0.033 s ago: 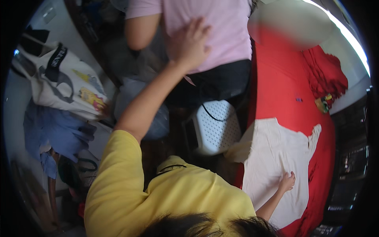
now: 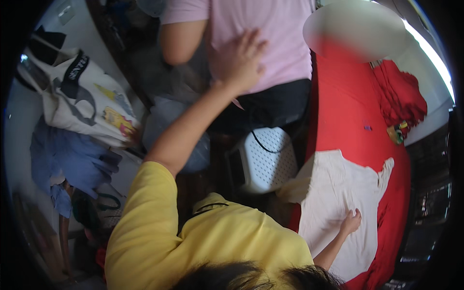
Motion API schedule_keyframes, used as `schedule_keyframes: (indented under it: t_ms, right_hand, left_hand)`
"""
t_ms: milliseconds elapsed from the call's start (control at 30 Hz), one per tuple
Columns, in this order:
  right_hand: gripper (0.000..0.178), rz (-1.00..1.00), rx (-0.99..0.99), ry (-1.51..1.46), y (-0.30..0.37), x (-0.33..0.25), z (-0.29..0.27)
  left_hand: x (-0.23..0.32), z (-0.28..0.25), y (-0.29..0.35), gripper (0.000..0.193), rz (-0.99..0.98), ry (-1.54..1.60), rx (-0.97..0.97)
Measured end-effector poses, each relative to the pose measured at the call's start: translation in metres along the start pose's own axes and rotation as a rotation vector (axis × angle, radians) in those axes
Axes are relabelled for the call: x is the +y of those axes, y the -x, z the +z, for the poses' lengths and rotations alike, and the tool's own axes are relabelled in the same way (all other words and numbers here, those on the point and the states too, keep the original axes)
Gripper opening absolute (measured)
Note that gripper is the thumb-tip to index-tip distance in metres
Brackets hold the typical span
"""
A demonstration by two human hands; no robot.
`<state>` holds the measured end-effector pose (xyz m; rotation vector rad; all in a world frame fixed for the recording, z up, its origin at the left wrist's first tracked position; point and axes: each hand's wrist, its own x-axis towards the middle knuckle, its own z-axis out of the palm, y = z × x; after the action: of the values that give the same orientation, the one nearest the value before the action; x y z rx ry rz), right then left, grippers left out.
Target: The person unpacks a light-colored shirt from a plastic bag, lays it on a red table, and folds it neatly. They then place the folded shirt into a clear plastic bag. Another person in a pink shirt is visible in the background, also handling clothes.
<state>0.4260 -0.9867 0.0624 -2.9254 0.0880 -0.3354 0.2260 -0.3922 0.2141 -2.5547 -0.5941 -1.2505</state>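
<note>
Head view: the left hand (image 2: 246,63), grip spread wide and empty, is lying against or just off a co-worker's pink shirt (image 2: 285,53); the right hand (image 2: 351,222), grip loosely open, holding nothing, is resting over cream cloth (image 2: 333,188) covering part of the red-draped surface (image 2: 340,106).

The head camera – the left of a pair – looked forward and steeply down from just above the yellow shirt (image 2: 237,234), with dark hair (image 2: 217,278) at the lower edge. Its wide, upright fisheye view reached from the cloth bag (image 2: 92,99) on the left to the red counter (image 2: 338,106) on the right, bending toward its rim.
</note>
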Motion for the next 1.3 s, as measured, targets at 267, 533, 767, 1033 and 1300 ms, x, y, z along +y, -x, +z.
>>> schedule_keyframes:
  t_ms: [267,533,767,1033,1300]
  right_hand:
    - [0.042,-0.567,-0.155,-0.271,0.041,-0.226,0.052]
    - [0.060,-0.525,-0.060,0.195,0.060,-0.244,0.095]
    - [0.054,-0.572,-0.026,0.181,0.053,-0.241,0.109]
    - [0.051,-0.553,0.038,0.110,0.057,-0.239,0.100]
    - [0.060,-0.515,0.061,0.057,0.056,-0.248,0.095]
  left_hand:
    - [0.003,-0.022,0.037,0.060,-0.093,0.128,-0.090]
    - [-0.031,-0.009,0.062,0.061,-0.106,0.092,-0.146]
    - [-0.076,0.050,0.073,0.062,-0.382,0.228,-0.242]
    - [-0.052,0.118,0.125,0.061,-0.253,0.222,-1.067]
    - [0.045,0.205,0.297,0.108,-0.817,0.782,-1.465]
